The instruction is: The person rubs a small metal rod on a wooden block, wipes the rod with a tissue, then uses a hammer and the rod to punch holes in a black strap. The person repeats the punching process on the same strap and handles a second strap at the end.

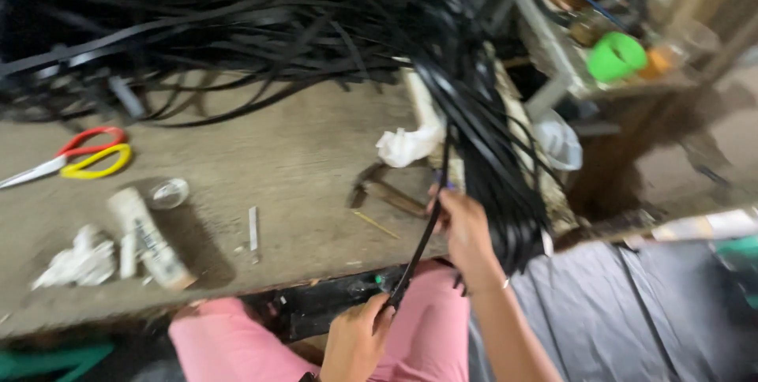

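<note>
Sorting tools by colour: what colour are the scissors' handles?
One red, one yellow, on the steel-bladed scissors; the head view shows them.

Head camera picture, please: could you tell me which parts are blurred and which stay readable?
Head view: motion blur smears the bundle of black flat straps and green plastic cup; the red-and-yellow-handled scissors and both hands, left hand and right hand, stay readable though soft.

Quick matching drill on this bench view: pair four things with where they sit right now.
1. red-and-yellow-handled scissors
2. green plastic cup
3. single black strip
4. crumpled white cloth

A. stretched between left hand and right hand
B. far right, cluttered shelf
C. left side of bench
D. bench middle, beside the hanging strips

Pairs: 1-C, 2-B, 3-A, 4-D
</note>
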